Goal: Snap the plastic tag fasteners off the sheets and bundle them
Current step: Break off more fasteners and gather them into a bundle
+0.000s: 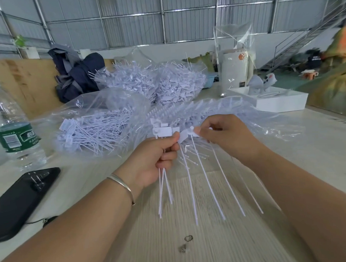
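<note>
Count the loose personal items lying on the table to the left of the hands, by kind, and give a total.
Water bottle: 1
Black phone: 1
Dark blue jacket: 1
Total: 3

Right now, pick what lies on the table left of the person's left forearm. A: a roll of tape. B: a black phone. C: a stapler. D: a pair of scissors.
B: a black phone lies flat on the table, left of the left forearm and in front of the water bottle.
</note>
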A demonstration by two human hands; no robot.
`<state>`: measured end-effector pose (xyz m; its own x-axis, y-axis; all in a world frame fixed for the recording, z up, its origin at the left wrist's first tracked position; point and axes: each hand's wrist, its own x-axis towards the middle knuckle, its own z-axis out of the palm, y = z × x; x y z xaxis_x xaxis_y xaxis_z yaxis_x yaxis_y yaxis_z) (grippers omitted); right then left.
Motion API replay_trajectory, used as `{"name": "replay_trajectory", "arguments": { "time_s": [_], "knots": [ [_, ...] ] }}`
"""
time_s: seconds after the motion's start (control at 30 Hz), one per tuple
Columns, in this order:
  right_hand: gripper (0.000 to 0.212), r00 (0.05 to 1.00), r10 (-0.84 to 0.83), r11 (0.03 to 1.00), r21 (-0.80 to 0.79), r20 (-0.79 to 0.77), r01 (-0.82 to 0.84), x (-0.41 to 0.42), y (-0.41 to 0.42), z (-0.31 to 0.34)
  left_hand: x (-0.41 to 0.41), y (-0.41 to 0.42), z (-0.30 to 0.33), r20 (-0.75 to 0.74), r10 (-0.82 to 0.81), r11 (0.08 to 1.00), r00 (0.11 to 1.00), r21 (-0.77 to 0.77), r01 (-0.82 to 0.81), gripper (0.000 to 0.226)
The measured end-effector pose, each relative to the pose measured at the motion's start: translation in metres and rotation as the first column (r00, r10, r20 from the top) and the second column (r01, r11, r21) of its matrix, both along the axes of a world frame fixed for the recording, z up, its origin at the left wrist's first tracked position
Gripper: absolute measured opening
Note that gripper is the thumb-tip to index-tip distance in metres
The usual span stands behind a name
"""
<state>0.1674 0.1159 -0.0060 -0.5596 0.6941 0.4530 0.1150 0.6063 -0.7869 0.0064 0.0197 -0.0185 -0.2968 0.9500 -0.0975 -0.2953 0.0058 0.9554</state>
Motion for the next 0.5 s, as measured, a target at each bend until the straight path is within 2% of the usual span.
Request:
{"name": "replay_trajectory", "arguments": {
  "time_s": [0.1, 0.23, 0.37, 0.5],
  "knots": [
    [0.017, 0.974, 0.166, 0.971, -0.15, -0.153, -0.189, 0.001, -0.004, 0.003, 0.011, -0.002, 0.003, 0.062, -0.127, 0.99, 0.99, 0.067, 0.123, 0.011],
    [0.014, 0.936, 0.283, 0.914, -0.237, -0.21, -0.33, -0.002, -0.009, 0.001, 0.022, -0.005, 0.003, 0.021, -0.283, 0.954, 0.959, 0.107, 0.279, 0.012],
    [0.013, 0.958, 0.222, 0.945, -0.203, -0.182, -0.258, -0.002, -0.008, 0.002, 0.021, -0.004, 0.003, 0.001, -0.227, 0.969, 0.974, 0.101, 0.225, 0.012],
    [0.012, 0.967, 0.103, 0.976, -0.162, -0.234, -0.144, -0.004, -0.006, 0.001, 0.016, -0.002, 0.005, 0.062, -0.135, 0.988, 0.989, 0.088, 0.13, 0.022]
  ]
}}
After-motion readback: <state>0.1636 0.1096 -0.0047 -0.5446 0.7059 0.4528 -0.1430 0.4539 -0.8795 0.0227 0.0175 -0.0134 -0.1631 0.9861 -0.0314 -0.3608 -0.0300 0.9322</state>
